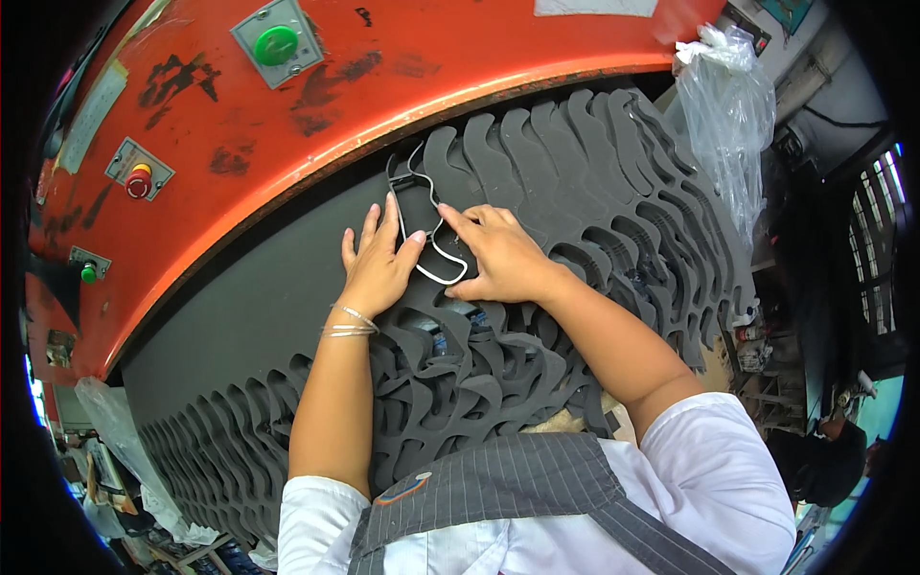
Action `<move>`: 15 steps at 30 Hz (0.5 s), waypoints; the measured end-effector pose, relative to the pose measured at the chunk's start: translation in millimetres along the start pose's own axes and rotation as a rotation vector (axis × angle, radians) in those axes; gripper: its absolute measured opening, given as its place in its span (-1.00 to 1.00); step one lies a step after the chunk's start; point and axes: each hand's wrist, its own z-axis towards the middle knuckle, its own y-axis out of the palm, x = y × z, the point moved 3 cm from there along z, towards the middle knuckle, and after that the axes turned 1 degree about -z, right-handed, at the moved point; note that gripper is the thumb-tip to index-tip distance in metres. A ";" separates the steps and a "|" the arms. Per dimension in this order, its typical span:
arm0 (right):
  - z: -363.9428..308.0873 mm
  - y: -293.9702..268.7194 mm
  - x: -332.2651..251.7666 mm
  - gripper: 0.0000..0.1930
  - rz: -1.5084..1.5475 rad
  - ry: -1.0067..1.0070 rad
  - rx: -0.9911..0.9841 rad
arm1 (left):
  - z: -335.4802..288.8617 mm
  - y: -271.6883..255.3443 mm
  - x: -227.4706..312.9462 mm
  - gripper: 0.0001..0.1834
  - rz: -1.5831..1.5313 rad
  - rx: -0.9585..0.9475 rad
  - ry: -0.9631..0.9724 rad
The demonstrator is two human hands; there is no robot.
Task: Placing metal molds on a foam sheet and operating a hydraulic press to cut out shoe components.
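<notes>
A thin metal cutting die [450, 257], bent into a shoe-sole outline, stands on the dark grey foam sheet [259, 278] at the border between its uncut part and the cut-out rows. My left hand [376, 264] is at the die's left wall, its thumb and forefinger against the metal and its other fingers spread. On the opposite side, my right hand [503, 254] has its forefinger at the die's right wall and its thumb by the near rounded end. Behind the die lie several sole-shaped cut foam pieces [565, 144].
An orange machine body [383, 57] curves along the far side, carrying green buttons [276, 45] and a red knob [139, 180]. Foam webbing with curved holes [460, 383] hangs toward me. A clear plastic bag [728, 115] hangs at the far right.
</notes>
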 end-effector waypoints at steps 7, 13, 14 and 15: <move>44.7 -5.0 -5.6 0.10 0.081 0.116 -0.205 | 22.9 -26.9 -28.3 -0.29 -0.271 0.042 -0.021; 92.3 -44.8 -20.5 -0.15 0.151 0.166 0.091 | -30.8 -158.1 -111.1 -0.77 -0.538 0.816 0.034; 106.8 -52.6 -36.4 -0.18 0.251 0.097 0.156 | -47.0 -184.8 -135.3 -0.79 -0.535 1.054 0.065; 120.0 -59.4 -45.2 -0.21 0.254 0.046 0.246 | -63.4 -213.8 -144.6 -0.76 -0.341 1.238 0.039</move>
